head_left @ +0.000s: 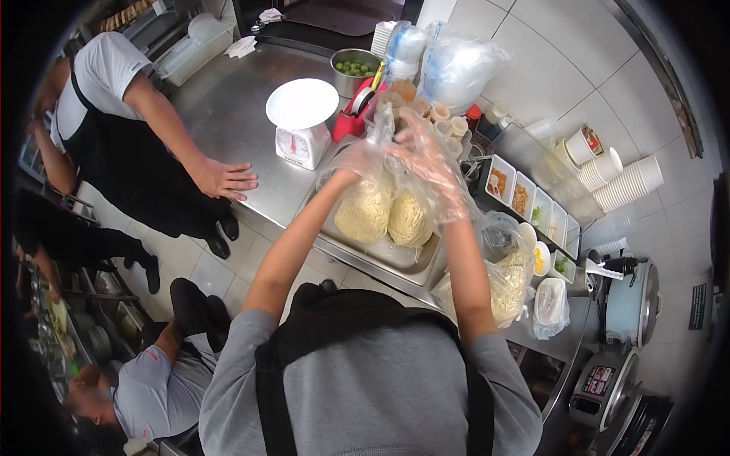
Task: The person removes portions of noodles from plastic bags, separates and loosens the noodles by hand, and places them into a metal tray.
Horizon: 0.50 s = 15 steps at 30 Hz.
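Observation:
Two clear plastic bags of pale noodles, a left bag [362, 213] and a right bag [411, 220], sit side by side in a metal tray [418, 272]. My left hand [356, 161], seen through clear plastic, is closed on the gathered top of the left bag. Above the right bag, my right hand [426, 156] has its fingers apart and bent, with loose clear plastic around the hand and wrist. Whether that plastic is a glove or a bag is hard to tell. A third bag of noodles [506, 292] lies beside my right forearm.
A white scale [303, 144] with a round pan stands left of the tray. Behind are a red tape dispenser [351, 121], a pot of green limes [354, 68] and sauce cups [441, 114]. Topping containers [521, 199] line the right. A co-worker's hand [224, 178] rests at the counter's left edge.

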Each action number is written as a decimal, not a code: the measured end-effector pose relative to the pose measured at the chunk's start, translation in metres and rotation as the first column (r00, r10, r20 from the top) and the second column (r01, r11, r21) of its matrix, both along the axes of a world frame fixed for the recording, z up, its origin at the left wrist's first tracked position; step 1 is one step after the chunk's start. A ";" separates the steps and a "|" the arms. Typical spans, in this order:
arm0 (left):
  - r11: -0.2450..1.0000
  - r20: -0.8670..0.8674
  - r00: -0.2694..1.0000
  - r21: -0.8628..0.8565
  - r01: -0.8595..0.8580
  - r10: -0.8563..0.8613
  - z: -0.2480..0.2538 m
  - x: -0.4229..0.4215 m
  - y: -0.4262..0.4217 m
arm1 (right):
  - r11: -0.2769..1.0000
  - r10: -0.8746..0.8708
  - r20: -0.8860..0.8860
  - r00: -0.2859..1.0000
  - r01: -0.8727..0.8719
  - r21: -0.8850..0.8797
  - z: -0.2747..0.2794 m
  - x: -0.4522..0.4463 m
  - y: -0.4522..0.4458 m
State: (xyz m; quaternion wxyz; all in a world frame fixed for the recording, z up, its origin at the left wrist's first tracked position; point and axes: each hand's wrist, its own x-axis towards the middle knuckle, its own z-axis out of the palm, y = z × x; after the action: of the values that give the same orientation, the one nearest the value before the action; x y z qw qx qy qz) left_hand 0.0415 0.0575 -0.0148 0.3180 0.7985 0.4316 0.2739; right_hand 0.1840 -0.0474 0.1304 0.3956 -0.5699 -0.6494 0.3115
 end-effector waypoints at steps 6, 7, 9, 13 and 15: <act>0.991 0.354 0.933 -0.130 -0.022 0.067 -0.025 -0.010 0.006 | 0.991 -0.105 -0.276 0.955 0.077 -0.111 -0.014 0.018 -0.038; 0.996 0.526 0.850 -0.087 0.019 0.030 -0.027 -0.011 0.011 | 0.991 -0.103 -0.328 0.939 0.070 -0.110 -0.017 0.022 -0.041; 0.990 0.660 0.748 -0.136 0.022 0.074 -0.007 -0.014 0.003 | 0.992 -0.098 -0.429 0.898 0.055 -0.111 -0.030 0.030 -0.046; 0.947 0.394 0.867 -0.221 -0.234 0.306 0.091 -0.031 -0.032 | 0.984 -0.149 -0.452 0.880 0.084 -0.159 -0.036 0.027 -0.063; 0.866 0.579 0.718 -0.496 -0.068 0.387 0.115 -0.037 -0.052 | 0.981 -0.173 -0.366 0.914 0.127 -0.146 -0.032 0.007 -0.068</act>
State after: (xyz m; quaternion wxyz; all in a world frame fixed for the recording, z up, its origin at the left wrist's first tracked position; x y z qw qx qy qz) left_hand 0.0044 0.0051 0.1003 0.5842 0.4944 0.4384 0.4713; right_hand 0.1911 -0.1151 0.0988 0.5009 -0.5701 -0.4959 0.4220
